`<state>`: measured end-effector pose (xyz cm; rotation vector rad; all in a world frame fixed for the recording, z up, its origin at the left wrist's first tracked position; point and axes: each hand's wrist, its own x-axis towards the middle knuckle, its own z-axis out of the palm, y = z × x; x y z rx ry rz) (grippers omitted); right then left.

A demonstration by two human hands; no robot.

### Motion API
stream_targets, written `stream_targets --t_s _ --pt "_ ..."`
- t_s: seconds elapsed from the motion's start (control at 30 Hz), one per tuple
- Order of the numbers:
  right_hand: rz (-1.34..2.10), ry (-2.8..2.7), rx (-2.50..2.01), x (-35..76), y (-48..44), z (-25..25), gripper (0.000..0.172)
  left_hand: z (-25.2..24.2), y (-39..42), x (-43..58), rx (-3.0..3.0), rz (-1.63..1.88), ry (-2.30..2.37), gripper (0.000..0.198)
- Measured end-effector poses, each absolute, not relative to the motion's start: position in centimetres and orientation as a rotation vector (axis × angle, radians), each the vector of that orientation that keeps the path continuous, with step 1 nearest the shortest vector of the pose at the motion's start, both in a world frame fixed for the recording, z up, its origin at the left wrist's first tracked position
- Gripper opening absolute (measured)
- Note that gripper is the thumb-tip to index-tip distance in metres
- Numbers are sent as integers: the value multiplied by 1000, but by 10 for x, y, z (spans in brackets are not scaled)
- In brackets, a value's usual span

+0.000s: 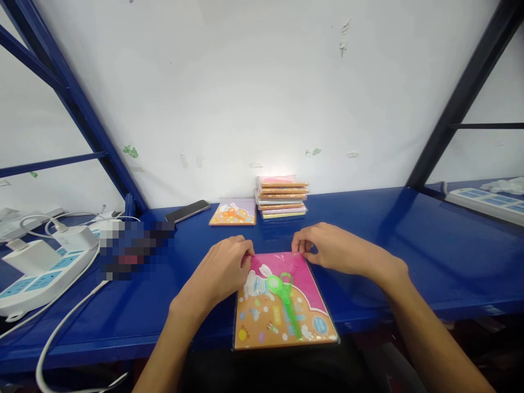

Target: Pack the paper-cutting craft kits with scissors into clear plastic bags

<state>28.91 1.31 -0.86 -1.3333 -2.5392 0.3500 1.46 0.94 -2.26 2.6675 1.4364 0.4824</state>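
Note:
A pink and orange craft pack (pixel 282 322) in a clear plastic sleeve lies at the front edge of the blue shelf (pixel 368 218). Green scissors (pixel 285 297) sit inside it over a rabbit picture. My left hand (pixel 223 270) pinches the pack's far left corner, fingers curled. My right hand (pixel 327 248) pinches the far right corner, fingers closed on the sleeve's top edge.
A stack of similar packs (pixel 281 196) stands near the white wall, with a single pack (pixel 233 213) beside it and a phone (pixel 187 210) further left. White power strips with chargers and cables (pixel 45 262) lie at the left; another strip (pixel 487 202) sits at the right.

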Motion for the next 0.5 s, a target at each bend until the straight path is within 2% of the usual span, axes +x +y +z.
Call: stream_targets --t_s 0.13,0.27,0.5 --pt "327 -2551 -1324 287 12 -10 23 -23 6 20 2702 487 1414 13" --pt "348 -2546 -1328 287 12 -10 24 -25 5 26 2695 546 1290 31" --pt "374 -2545 -1343 290 9 -7 26 -25 5 28 2708 481 1259 29"
